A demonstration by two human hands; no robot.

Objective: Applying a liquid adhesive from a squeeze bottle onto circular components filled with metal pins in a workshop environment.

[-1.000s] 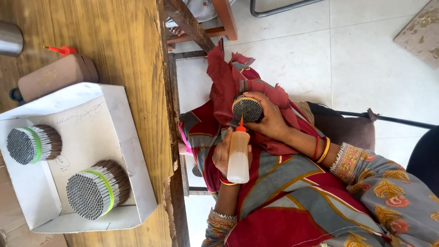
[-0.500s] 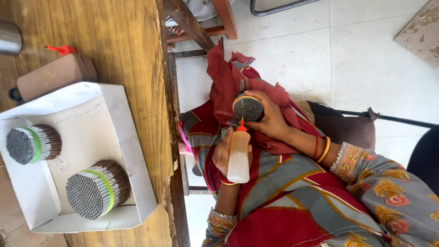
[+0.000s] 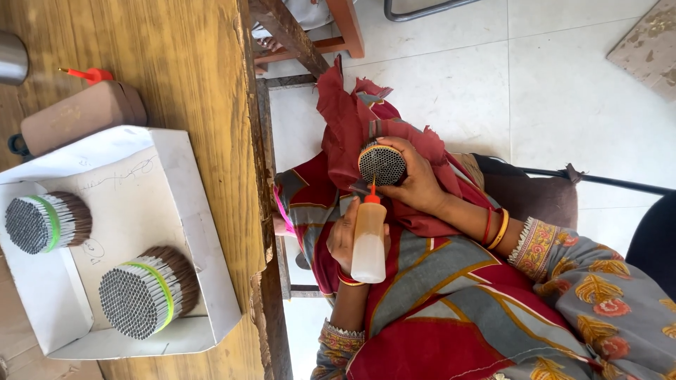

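- Pale floor tiles [image 3: 451, 84] fill the background, with a wooden worktop [image 3: 176, 70] along one side and the seated person's patterned clothes beside it.
- A red cloth [image 3: 345, 119] is draped over the lap, under both hands.
- A white card tray [image 3: 190, 211] lies on the worktop. It holds two green-banded bundles of thin tubes, one at the far end [image 3: 46, 223] and one at the near end [image 3: 144, 292], well apart from each other.
- A brown bottle [image 3: 77, 116] with a red spout lies just beside the tray, and a metal cup [image 3: 13, 60] shows at the picture's edge.
- The right hand [image 3: 415, 179] has its fingers wrapped round the held bundle [image 3: 382, 164]. It sits over the lap, clear of the worktop, with its open honeycomb end turned toward the other hand.
- The left hand [image 3: 343, 236] has its fingers closed around a pale squeeze bottle [image 3: 369, 243].
- The bottle's red nozzle [image 3: 372, 195] points at the lower rim of the bundle's end face. Whether it touches cannot be told.
- Judgement: dosing looks to be the step in hand. It would go best with the bundle gripped firmly so no tube slips. The face should stay square to the nozzle and the squeeze light, so liquid lands on the tube ends and not on the cloth.
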